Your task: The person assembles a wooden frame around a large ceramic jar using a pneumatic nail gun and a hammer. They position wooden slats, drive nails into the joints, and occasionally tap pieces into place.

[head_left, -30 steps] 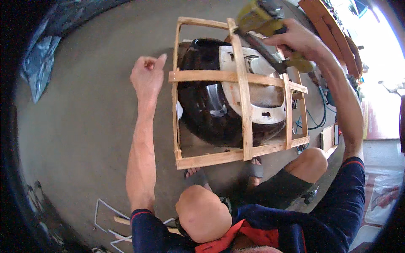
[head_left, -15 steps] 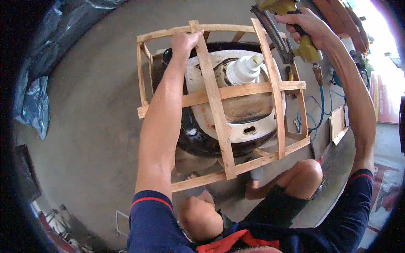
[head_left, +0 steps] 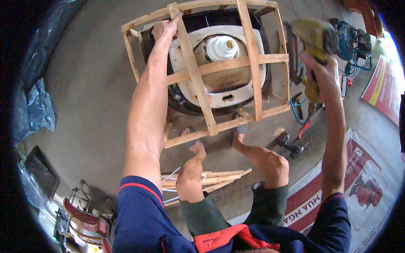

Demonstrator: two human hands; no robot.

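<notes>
A crate of thin wooden slats surrounds a black-sided ceramic fixture, perhaps a toilet, with a pale underside facing up. A stepped white plastic pipe fitting stands on that underside. At the crate's far left corner my left hand is closed on the long slanting slat, close to its far end. My right hand grips a yellow nail gun, held up in the air beside the crate's right side. Motion blurs both the gun and the fingers around it.
Loose wooden strips lie between the crate and my body, by my left leg. A cordless drill rests on the floor at right. Further right are a blue air compressor and printed banners. Plastic sheeting lies at left.
My view has tilted, so the crate appears higher. My right hand has brought the nail gun down and away from the crate's far right side. The left hand keeps hold of the slat.
</notes>
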